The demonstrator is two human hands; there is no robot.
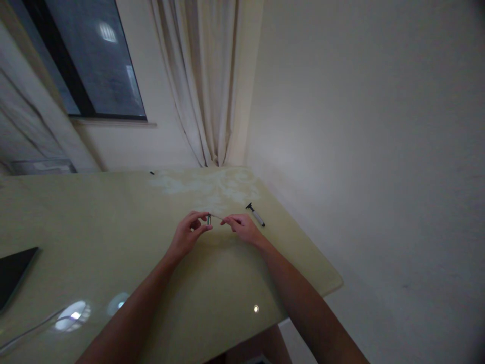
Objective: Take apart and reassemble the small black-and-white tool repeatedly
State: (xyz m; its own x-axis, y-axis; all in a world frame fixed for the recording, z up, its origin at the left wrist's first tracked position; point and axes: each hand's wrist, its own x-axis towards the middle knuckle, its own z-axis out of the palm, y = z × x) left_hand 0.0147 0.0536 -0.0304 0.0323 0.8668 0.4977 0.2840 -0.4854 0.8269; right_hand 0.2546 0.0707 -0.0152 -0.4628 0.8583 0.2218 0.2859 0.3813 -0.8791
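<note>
Near the middle of the table, my left hand [188, 231] pinches a small, narrow greenish piece [208, 220] by its two ends, between thumb and fingers. Its kind is too small to make out. My right hand [242, 227] is closed on a thin pale stick [216, 217], whose far tip reaches the top of the greenish piece. A razor [255, 214] with a black head and a grey handle lies just to the right of my right hand.
The glossy pale table [94, 227] meets the wall on the right. A dark flat object [17, 270] and a white cable [32, 329] lie at the left. A small black item [152, 173] sits at the far edge, near the curtain [202, 86].
</note>
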